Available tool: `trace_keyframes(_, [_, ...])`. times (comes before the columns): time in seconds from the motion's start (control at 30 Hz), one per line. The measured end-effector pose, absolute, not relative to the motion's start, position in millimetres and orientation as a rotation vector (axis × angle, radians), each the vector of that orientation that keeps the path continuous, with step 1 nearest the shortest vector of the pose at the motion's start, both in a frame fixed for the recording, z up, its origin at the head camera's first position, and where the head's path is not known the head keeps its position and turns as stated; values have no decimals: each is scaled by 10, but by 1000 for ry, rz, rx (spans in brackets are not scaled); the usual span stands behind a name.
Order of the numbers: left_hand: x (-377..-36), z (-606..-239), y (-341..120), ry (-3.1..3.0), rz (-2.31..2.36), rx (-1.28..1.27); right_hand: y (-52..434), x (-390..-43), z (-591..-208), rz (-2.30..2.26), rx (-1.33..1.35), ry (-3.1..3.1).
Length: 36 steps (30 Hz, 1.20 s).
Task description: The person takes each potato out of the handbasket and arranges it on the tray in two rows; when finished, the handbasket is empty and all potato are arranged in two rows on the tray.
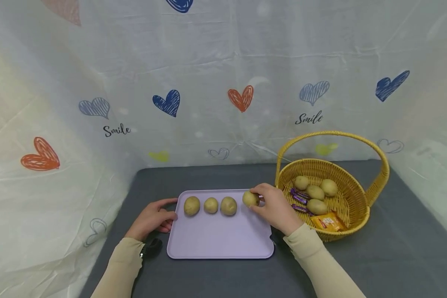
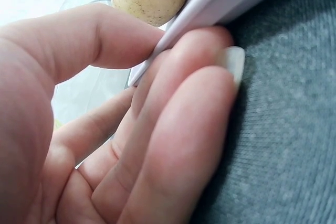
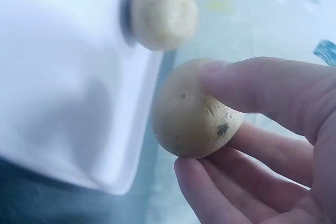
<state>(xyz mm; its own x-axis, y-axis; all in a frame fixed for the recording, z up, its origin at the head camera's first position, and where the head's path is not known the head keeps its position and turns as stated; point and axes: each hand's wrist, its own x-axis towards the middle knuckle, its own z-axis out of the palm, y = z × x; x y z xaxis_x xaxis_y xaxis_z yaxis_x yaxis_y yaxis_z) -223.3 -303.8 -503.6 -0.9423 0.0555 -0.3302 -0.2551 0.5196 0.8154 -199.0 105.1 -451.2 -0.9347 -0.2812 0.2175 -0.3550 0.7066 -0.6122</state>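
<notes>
My right hand [image 1: 276, 207] pinches a round potato [image 1: 250, 199] between thumb and fingers over the right end of the pale purple tray [image 1: 219, 244]. In the right wrist view this potato [image 3: 191, 111] shows a dark spot on its skin. Three more potatoes sit in a row along the tray's far half: a left one [image 1: 191, 206], a smaller middle one [image 1: 210, 205] and a right one [image 1: 229, 206]. At the tray's left edge, my left hand [image 1: 154, 218] grips the rim, thumb on top and fingers against its outer side and underside.
A yellow wicker basket [image 1: 352, 174] with a tall handle stands right of the tray. Inside lie several potatoes [image 1: 315, 192], purple-wrapped sweets [image 1: 299, 196] and an orange packet [image 1: 328, 222]. Dark grey cloth [image 1: 223, 279] covers the table; a heart-patterned sheet [image 1: 208, 54] hangs behind.
</notes>
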Motion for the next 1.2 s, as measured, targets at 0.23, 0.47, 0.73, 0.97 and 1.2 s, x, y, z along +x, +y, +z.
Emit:
trace_keyframes(0.23, [-2244,-5045,-3055,2441,1392,-162,968,-1993,-4626,930,512,-2795])
trace_keyframes(0.47, [-2237,-5042,-3057,2448,1392,-163,932,-1999,-4684,894,490,-2808])
trace_keyframes(0.73, [-2224,-5032,-3043,2445,1394,-168,912,-2006,-4729,892,479,-2826])
trace_keyframes(0.97, [-2228,-5038,-3035,2452,1378,-170,909,-2010,-4753,876,465,-2825])
trace_keyframes(1.2, [-2241,-5032,-3049,2445,1387,-168,901,-2022,-4762,872,464,-2824])
